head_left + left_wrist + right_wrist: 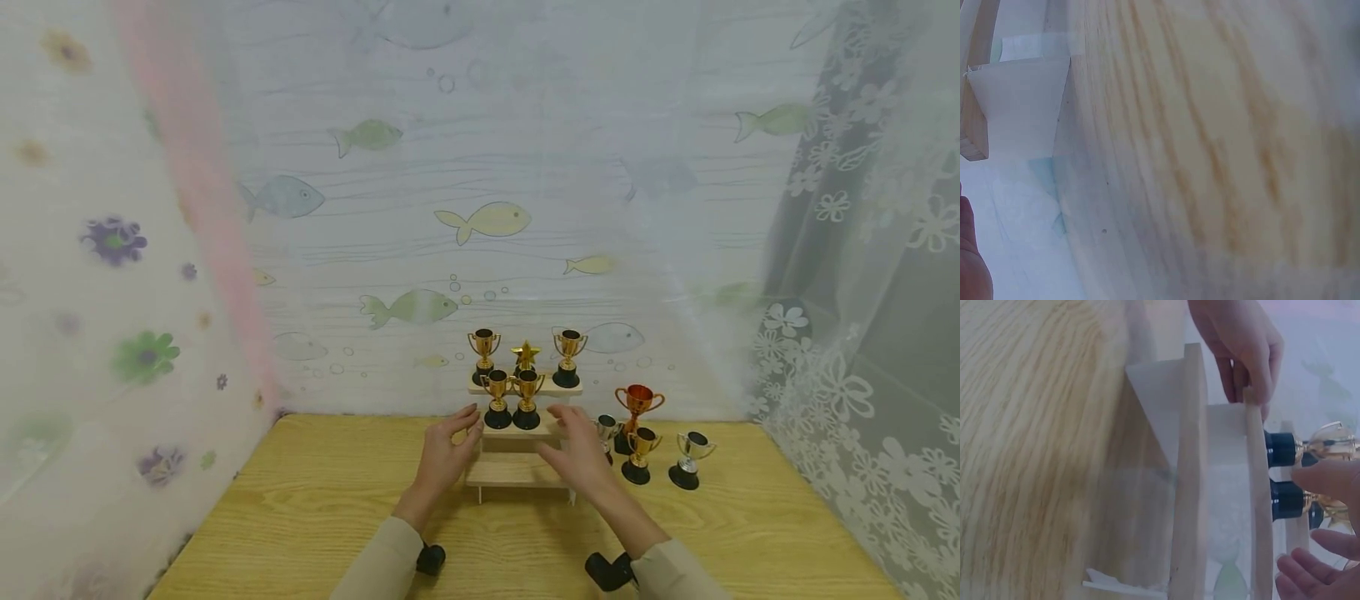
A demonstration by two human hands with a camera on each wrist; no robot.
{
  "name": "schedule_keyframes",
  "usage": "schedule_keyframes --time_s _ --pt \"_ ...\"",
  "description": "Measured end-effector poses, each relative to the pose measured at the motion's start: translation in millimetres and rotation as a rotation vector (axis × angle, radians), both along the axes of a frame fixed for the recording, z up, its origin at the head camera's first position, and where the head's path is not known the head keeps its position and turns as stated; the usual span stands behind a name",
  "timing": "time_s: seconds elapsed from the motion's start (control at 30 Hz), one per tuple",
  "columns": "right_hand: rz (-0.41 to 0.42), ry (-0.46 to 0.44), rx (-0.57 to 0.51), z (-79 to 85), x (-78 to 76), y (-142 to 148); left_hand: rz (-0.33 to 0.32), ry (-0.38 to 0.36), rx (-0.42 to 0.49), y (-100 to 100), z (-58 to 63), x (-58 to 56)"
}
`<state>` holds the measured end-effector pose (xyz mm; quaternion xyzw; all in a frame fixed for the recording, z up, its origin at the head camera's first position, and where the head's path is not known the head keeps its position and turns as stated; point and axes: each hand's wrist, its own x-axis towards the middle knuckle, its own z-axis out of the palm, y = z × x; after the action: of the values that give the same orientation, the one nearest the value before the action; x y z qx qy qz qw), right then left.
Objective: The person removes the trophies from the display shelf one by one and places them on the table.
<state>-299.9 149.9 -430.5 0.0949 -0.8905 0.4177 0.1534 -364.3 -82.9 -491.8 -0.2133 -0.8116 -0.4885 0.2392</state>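
Right hand (pixel 583 446): fingers open, part-screening silver trophy (pixel 607 426) on counter (pixel 300 517) | left hand (pixel 442 452): at shelf stand (pixel 517 474), grip unclear | two gold trophies (pixel 498 407) between

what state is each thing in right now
Wooden stand, upright
Left hand, at its left end, grip unclear
Right hand, spread, holding nothing
Two lower gold cups, upright
Star trophy, upright, partly hidden
Two upper gold cups, upright
Orange cup, upright, partly hidden
Gold cup off the stand, upright
Silver cups, upright, one partly hidden
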Motion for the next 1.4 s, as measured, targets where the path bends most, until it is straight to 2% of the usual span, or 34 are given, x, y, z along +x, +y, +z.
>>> schedule_keyframes --time_s 0.5,0.83,1.4 --pt "0.005 -0.086 -0.073 -0.3 -27.2 -14.9 -0.011 -0.022 -0.005 -0.3 2.0 1.4" --pt "-0.032 -0.021 -0.05 -9.3 -40.0 -20.2 -0.014 0.005 -0.002 -0.4 0.2 0.3" --pt "-0.119 0.061 -0.023 -20.7 -43.6 -26.1 -0.004 -0.018 0.002 0.1 0.1 -0.9"
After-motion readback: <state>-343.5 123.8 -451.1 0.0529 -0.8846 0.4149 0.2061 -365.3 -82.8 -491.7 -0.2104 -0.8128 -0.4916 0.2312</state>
